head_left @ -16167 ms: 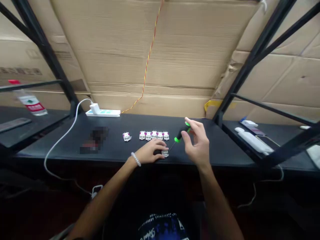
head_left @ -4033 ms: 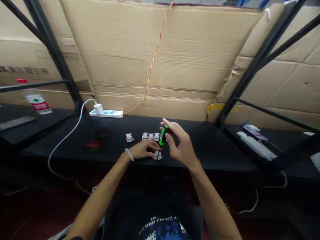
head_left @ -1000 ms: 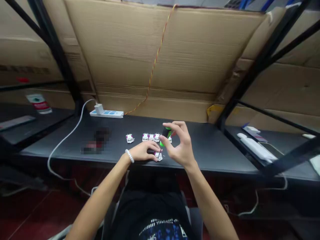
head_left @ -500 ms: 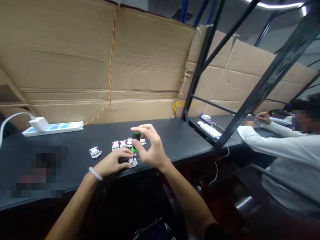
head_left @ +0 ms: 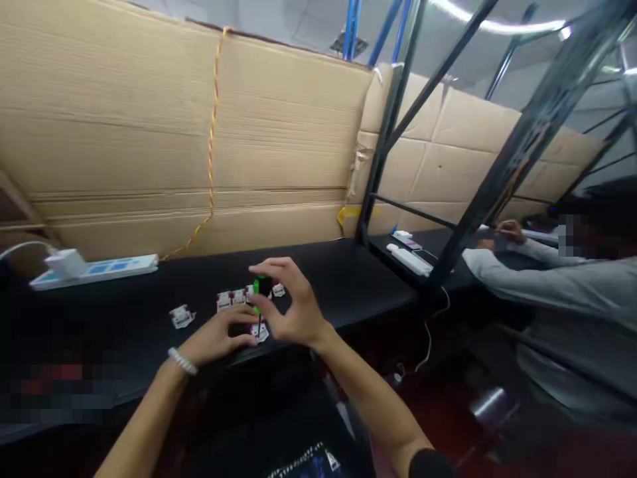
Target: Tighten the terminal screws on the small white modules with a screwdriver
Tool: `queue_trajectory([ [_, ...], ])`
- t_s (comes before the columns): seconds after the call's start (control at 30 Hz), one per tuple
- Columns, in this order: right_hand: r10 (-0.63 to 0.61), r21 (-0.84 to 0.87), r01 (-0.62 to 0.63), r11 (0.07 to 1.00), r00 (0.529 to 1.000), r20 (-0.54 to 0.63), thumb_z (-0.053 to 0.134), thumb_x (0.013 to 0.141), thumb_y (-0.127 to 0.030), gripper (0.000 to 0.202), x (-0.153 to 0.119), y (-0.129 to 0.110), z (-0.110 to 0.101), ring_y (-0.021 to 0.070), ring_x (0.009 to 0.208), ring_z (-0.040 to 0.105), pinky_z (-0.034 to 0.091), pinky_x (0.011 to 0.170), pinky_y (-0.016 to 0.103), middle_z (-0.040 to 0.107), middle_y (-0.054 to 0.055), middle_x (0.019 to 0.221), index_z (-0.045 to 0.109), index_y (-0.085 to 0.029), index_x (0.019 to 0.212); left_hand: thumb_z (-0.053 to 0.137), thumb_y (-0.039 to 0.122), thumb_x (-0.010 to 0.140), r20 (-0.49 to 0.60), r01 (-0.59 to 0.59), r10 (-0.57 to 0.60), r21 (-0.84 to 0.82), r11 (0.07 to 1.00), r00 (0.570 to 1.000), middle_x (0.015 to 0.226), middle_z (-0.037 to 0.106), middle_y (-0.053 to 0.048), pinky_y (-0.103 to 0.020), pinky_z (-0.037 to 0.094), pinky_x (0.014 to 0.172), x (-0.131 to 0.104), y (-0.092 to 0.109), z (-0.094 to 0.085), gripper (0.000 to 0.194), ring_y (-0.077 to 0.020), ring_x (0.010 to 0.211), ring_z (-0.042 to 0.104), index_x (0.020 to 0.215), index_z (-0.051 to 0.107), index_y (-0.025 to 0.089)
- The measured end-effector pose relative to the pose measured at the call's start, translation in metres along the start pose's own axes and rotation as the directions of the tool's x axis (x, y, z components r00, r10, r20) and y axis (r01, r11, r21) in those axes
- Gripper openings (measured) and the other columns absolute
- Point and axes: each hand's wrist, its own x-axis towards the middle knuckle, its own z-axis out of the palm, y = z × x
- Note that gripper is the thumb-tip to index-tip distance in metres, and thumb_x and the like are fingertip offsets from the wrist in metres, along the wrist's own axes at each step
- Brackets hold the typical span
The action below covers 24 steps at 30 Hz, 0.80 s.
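Note:
My right hand point(head_left: 293, 309) holds a black and green screwdriver point(head_left: 263, 285) between thumb and fingers, its shaft pointing down at a small white and purple part point(head_left: 259, 331) near the table's front edge. Thumb and fingertips of my left hand point(head_left: 221, 335) hold that part from its left side. Behind my hands several similar parts point(head_left: 224, 301) stand in a row, some partly hidden by the right hand and screwdriver. Another such part point(head_left: 182, 316) lies apart, to the left.
A white power strip point(head_left: 119, 265) with a plugged-in adapter lies on the black table point(head_left: 328, 272) at the back left. Cardboard and a metal frame stand behind. At the right, a person in a grey top point(head_left: 552, 285) sits at the adjoining table.
The camera view has shifted slightly, and the picture is brighter. My right hand still grips the screwdriver above the part, and my left hand stays on the part.

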Motion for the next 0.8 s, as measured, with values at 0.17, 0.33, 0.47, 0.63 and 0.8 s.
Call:
queue_trajectory([
  [0.17,0.031,-0.067,-0.03,0.997,0.999,0.01,0.062,0.1,-0.024,0.029,0.0,0.0024,0.0003,0.0199,0.116,0.068,0.06,0.103,0.035,0.068,0.009,0.122,0.065,-0.025,0.128,0.079,0.055,0.085,0.004,-0.001,0.001,0.022,1.0,1.0,0.125,0.077,-0.009,-0.046,0.052,0.113,0.0008,0.0006,-0.0008,0.036,-0.0319,0.118,0.069,0.106,0.085,0.026],
  [0.33,0.007,-0.052,-0.006,0.999,0.999,0.034,0.062,0.098,-0.018,0.038,0.0004,0.0022,0.0004,0.0207,0.121,0.067,0.058,0.108,0.038,0.068,0.009,0.129,0.063,-0.026,0.135,0.08,0.056,0.084,0.019,0.01,-0.011,0.028,1.0,1.0,0.124,0.078,-0.008,-0.046,0.053,0.113,0.0013,0.0002,-0.0011,0.037,-0.032,0.117,0.069,0.106,0.085,0.027],
  [0.47,0.061,-0.103,-0.062,0.993,0.998,-0.007,0.075,0.093,-0.026,0.031,0.002,0.0045,0.0041,0.02,0.109,0.067,0.061,0.1,0.038,0.061,0.008,0.121,0.072,-0.027,0.124,0.079,0.053,0.086,0.013,0.001,-0.001,0.026,1.0,1.0,0.121,0.078,-0.009,-0.048,0.051,0.114,0.0004,0.0016,-0.0009,0.033,-0.0317,0.116,0.069,0.1,0.085,0.025],
  [0.63,-0.003,0.003,0.003,1.0,1.0,0.006,0.056,0.098,-0.014,0.035,0.0037,0.0027,0.0015,0.0209,0.118,0.067,0.059,0.105,0.041,0.068,0.01,0.124,0.067,-0.024,0.13,0.081,0.053,0.085,0.003,-0.001,0.001,-0.011,1.0,1.0,0.123,0.077,-0.011,-0.049,0.049,0.116,-0.0009,0.0018,0.0013,0.037,-0.0312,0.119,0.068,0.104,0.084,0.022],
  [0.8,-0.005,0.02,0.004,1.0,1.0,0.03,0.052,0.097,-0.015,0.035,0.0041,-0.003,-0.0006,0.0219,0.119,0.069,0.06,0.103,0.041,0.072,0.009,0.124,0.066,-0.025,0.128,0.084,0.049,0.085,0.001,-0.004,0.004,-0.048,0.999,1.0,0.121,0.078,-0.011,-0.047,0.051,0.114,-0.0025,0.0007,0.0025,0.037,-0.0299,0.117,0.069,0.109,0.082,0.021],
])
